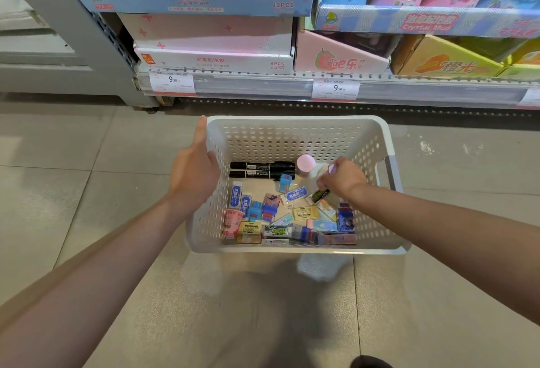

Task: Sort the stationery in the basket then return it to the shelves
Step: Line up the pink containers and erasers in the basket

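A white perforated plastic basket [295, 133] stood on the tiled floor [73, 163], just in front of the lowest shelf [263, 81] of a store rack. The left hand [194, 174] rested on the left rim of the basket, with the thumb straight along the outside and the fingers bent over the edge, so it held the wall of the basket. The right hand [340, 176] was inside the basket near the back right corner, its fingers curled around a small pale object [320, 171]; what this object was, I could not tell.

Just beside that hand stood a small pink bottle [305, 164]. Two black markers [261, 170] lay side by side near the back wall, touching each other. In front of them, many small erasers and similar packets [292, 218] lay mixed on the bottom, among them blue-and-white erasers [236, 193], yellow ones [305, 212] and a pink cup-shaped item [232, 221] at the left front.

On the shelf above stood display boxes [213, 43] of pink and blue colour, and two price tags [172, 81] with "9.90" hung on the shelf edge.
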`<action>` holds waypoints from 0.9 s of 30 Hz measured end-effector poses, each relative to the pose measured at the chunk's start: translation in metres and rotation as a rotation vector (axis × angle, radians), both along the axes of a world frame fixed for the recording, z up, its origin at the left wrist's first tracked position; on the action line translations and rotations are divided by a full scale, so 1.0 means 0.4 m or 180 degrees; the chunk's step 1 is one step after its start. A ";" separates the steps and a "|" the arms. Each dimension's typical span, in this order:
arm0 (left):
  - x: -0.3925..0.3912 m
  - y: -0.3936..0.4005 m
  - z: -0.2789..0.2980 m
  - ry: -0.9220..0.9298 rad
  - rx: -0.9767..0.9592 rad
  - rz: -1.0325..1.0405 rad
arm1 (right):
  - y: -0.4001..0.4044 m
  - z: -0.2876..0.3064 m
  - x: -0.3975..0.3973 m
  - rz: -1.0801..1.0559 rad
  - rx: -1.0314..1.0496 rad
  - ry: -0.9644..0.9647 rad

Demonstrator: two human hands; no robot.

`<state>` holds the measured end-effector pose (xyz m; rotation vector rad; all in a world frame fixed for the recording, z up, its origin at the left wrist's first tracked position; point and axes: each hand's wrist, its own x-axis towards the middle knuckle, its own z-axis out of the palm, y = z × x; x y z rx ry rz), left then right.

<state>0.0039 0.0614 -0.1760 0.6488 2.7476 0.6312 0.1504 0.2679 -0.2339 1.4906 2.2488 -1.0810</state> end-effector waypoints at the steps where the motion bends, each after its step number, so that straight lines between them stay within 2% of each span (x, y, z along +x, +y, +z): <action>1: -0.001 -0.001 0.000 0.0003 -0.0004 -0.0006 | 0.001 -0.002 -0.004 -0.0046 0.0078 0.0020; 9: -0.002 -0.006 -0.006 0.0054 -0.0024 -0.0072 | -0.005 -0.016 -0.009 -0.0021 0.0562 0.0347; 20: 0.002 -0.010 0.001 -0.0058 0.0187 -0.0126 | -0.008 -0.026 -0.019 -0.0112 0.0401 0.0421; 27: 0.000 -0.010 -0.004 0.0040 0.0131 -0.0188 | -0.008 -0.025 -0.018 -0.0446 0.0230 0.0545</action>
